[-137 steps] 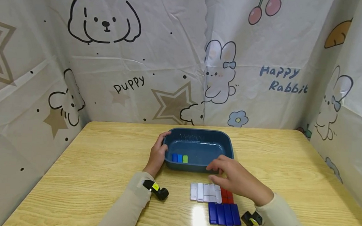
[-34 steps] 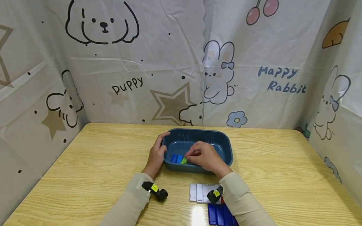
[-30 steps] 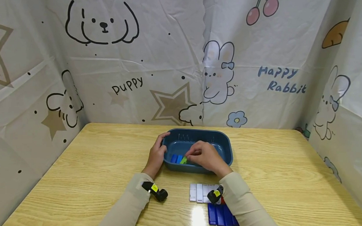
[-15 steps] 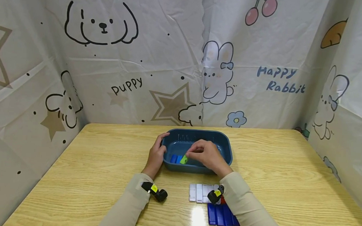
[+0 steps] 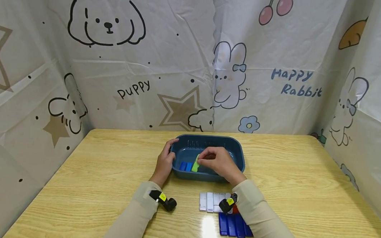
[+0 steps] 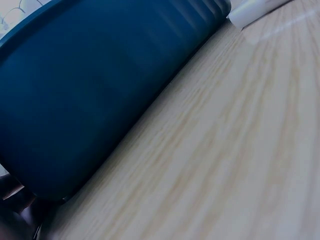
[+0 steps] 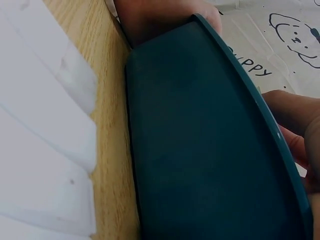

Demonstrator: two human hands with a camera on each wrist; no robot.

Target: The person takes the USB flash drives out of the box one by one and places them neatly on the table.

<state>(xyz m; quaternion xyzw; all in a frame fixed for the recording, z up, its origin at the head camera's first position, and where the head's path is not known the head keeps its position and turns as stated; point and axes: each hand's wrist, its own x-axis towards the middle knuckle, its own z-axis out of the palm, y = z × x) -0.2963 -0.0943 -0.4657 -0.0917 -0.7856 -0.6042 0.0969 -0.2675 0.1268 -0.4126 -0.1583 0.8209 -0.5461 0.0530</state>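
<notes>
A dark teal plastic bin (image 5: 213, 177) stands on the wooden table. My left hand (image 5: 164, 163) holds its left end, with the thumb at the rim. Over the inside of the bin, my right hand (image 5: 220, 163) pinches the upper end of a small light-green plastic block (image 5: 195, 164) between thumb and forefinger. The block stands tilted near the bin's front wall. Just left of it lie a dark blue block (image 5: 183, 166) and a brighter blue block (image 5: 189, 166). In the right wrist view the bin's wall (image 7: 200, 135) hides the block.
In front of the bin lies a row of flat white pieces (image 5: 210, 202), with red ones (image 5: 235, 209) partly hidden by the right wrist camera. Nearer me are several dark blue pieces (image 5: 231, 225), partly covered by the right sleeve. A printed cloth (image 5: 132, 65) hangs behind the table.
My right hand has moved from above the bin's front right rim into the bin and taken hold of the green block. The block has tipped up from lying among the others. The left hand stays put.
</notes>
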